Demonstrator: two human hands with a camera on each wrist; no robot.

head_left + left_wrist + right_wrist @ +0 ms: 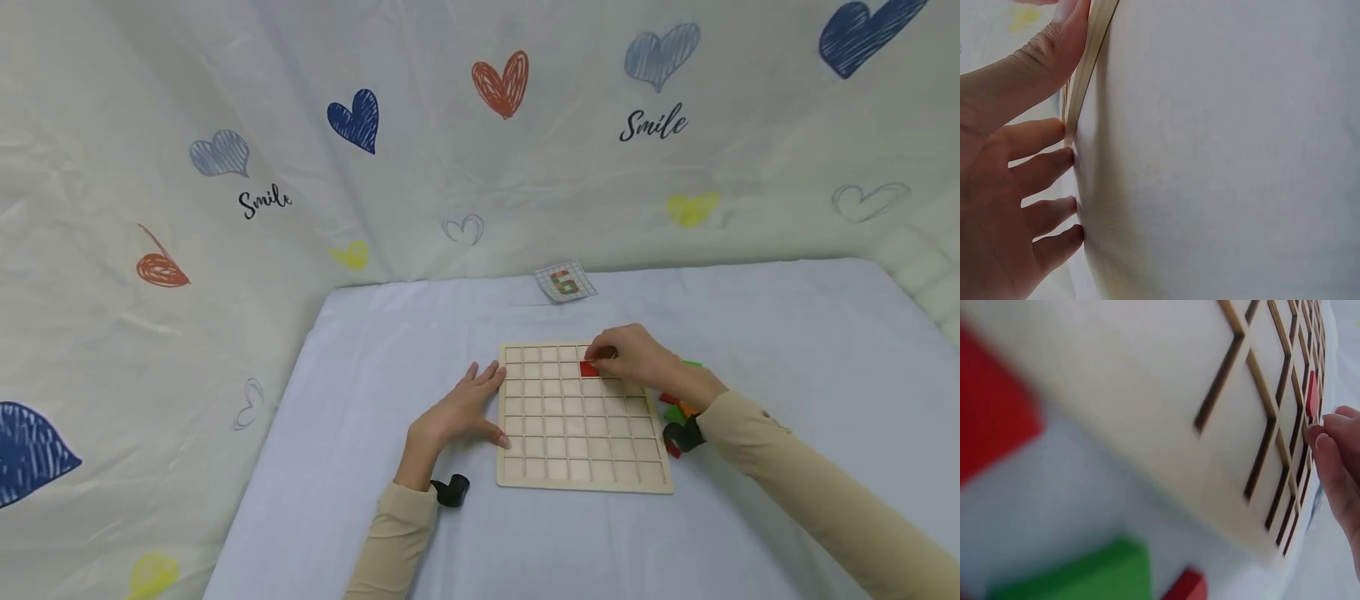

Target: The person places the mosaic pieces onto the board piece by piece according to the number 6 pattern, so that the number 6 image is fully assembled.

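Note:
A light wooden grid board lies flat on the white cloth. In one of its upper cells is a red square tile, also visible in the right wrist view as a red tile. My right hand reaches over the board's right part, its thumb and forefinger pinching at the tile's edge. Along the board's left edge rests my left hand, fingers spread and fairly straight. Its thumb touches the board's rim, while the other fingers lie beside the edge in the left wrist view.
Right of the board, partly under the right forearm, lie several loose pieces: green, red and orange. A small card with a coloured grid pattern lies behind the board. A white curtain with printed hearts hangs at the table's back.

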